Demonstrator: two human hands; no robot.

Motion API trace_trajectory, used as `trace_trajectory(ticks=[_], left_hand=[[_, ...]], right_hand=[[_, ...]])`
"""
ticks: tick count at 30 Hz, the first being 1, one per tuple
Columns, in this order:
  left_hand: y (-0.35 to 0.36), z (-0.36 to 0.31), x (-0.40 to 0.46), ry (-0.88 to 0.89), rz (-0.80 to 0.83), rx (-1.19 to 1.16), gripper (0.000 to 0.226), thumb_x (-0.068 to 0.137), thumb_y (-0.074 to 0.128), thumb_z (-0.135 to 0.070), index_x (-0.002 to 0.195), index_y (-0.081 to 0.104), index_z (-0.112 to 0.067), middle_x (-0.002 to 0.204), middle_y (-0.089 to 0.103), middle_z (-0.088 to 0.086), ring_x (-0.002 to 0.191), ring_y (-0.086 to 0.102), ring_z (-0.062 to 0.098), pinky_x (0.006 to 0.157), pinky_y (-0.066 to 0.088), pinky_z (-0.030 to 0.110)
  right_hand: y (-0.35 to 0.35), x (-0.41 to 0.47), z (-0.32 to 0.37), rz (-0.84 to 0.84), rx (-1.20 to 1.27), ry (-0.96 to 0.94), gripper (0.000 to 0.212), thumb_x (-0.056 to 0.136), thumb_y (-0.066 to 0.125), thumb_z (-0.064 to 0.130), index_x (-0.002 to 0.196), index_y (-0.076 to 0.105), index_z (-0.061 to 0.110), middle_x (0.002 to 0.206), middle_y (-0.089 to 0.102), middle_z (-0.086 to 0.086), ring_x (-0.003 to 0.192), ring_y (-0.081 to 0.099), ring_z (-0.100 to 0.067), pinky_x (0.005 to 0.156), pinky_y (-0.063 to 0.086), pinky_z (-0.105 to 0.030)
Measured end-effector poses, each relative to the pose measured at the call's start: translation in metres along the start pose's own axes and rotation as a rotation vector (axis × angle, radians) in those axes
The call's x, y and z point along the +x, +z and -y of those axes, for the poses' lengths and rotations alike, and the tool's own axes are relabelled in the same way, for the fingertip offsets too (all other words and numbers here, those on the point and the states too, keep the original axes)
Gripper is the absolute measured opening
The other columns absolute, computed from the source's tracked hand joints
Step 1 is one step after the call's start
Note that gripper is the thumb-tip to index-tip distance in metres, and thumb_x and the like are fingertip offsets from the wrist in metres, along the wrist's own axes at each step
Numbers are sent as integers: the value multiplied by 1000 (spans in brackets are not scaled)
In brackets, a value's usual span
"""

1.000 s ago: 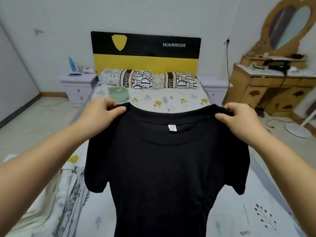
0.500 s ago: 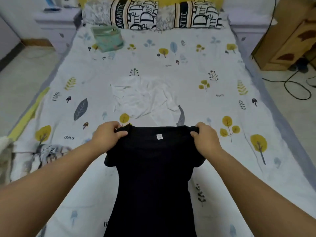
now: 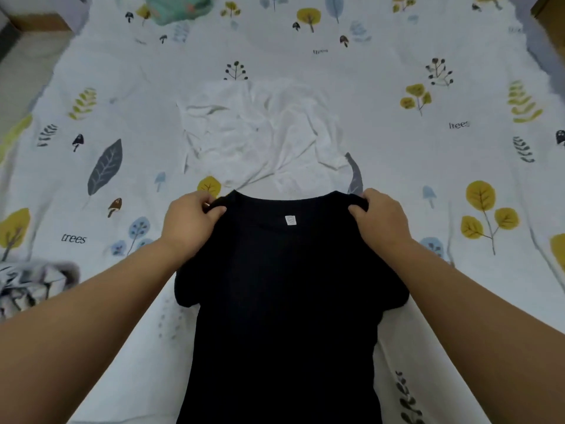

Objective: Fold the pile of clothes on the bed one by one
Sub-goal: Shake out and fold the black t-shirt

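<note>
The left hand (image 3: 191, 221) pinches the left shoulder of a black T-shirt (image 3: 284, 301), thumb on top and fingers curled under the cloth; the right hand (image 3: 379, 223) grips the other shoulder the same way. Between them the neckline runs level, with a small white label (image 3: 290, 220) showing just below the collar. The shirt hangs from the two hands and spreads down toward the near edge of the view — whether its lower part rests on the bed cannot be told, since the hem is cut off by the frame. Both short sleeves droop below the forearms.

Just beyond the collar lies a white garment (image 3: 260, 133), crumpled and spread flat on the bedsheet (image 3: 412, 163), which is pale and printed with yellow trees, grey leaves, small mushrooms and the word "trees". At the left edge, near the left forearm, sits a rumpled grey-and-white patterned cloth (image 3: 33, 286) — only part of it is in view. At the far end of the bed a pale green folded item (image 3: 180, 7) shows, half cut off by the top of the frame.
</note>
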State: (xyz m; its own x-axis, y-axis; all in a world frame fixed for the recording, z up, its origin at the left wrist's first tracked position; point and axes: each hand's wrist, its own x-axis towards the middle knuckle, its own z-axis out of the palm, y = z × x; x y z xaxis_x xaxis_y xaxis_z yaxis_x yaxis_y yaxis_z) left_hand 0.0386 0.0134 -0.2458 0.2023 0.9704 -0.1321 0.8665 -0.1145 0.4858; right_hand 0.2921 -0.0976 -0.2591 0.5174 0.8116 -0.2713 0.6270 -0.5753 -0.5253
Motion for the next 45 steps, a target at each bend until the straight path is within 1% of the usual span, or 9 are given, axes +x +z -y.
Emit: trace_trajectory(ticks=[6,13,18,21,26,31,36,43,45], left_hand=[[44,33,3,-100,254,31,19,87,60,-32,81,64,-15,74,63,0,76,59,21,68,45,30],[41,43,30,-44,-163,-172,22,93,52,-18,72,55,-12,61,48,-5,59,44,9,51,32,11],[48,50,35,-202,87,-22,40,93,47,-43,106,60,-8,91,58,3,91,54,24,76,35,25],[39,63,26,-236,212,12,38,89,50,-50,98,58,-13,93,58,0,93,55,23,80,38,30],[15,82,8,-304,499,-241,13,84,66,-11,88,62,-23,92,66,4,84,63,19,72,48,26],[6,93,6,-408,128,-179,15,84,67,-18,90,63,-6,85,64,15,82,63,34,73,50,37],[-1,102,-6,-551,377,-268,13,88,57,-9,99,62,-7,82,65,10,74,59,22,65,46,26],[-18,77,-13,-428,190,-349,7,84,61,1,82,56,-4,72,59,15,49,57,21,37,48,18],[-16,57,-17,-369,219,-399,7,85,62,-4,82,56,-5,68,59,14,34,52,16,35,47,19]], right_hand=[[46,12,-33,140,-141,151,24,96,43,28,102,49,5,95,53,-13,107,46,-31,80,41,-39],[28,26,-22,-266,-11,26,20,98,41,23,87,36,7,66,39,-3,70,41,-26,63,28,-33],[28,42,-28,-12,-95,185,41,97,41,40,114,45,3,109,56,-19,97,52,-36,73,31,-35],[16,40,-39,145,-74,245,53,93,47,45,126,43,4,125,53,-20,112,51,-36,80,35,-36],[-6,22,-56,398,-64,205,25,81,65,4,104,54,7,99,59,-13,97,55,-30,70,36,-30],[-17,12,-64,66,-177,265,30,83,67,15,108,63,-2,99,63,-22,99,57,-37,75,36,-33],[-17,-6,-66,243,44,480,12,86,62,15,79,62,6,74,62,-11,71,59,-29,61,44,-31],[-36,-25,-39,96,-94,318,10,80,60,5,89,57,7,71,60,-13,60,63,-36,64,56,-47],[-36,-31,-20,130,-9,231,16,81,61,6,95,57,11,74,63,-13,49,63,-31,55,56,-38]])
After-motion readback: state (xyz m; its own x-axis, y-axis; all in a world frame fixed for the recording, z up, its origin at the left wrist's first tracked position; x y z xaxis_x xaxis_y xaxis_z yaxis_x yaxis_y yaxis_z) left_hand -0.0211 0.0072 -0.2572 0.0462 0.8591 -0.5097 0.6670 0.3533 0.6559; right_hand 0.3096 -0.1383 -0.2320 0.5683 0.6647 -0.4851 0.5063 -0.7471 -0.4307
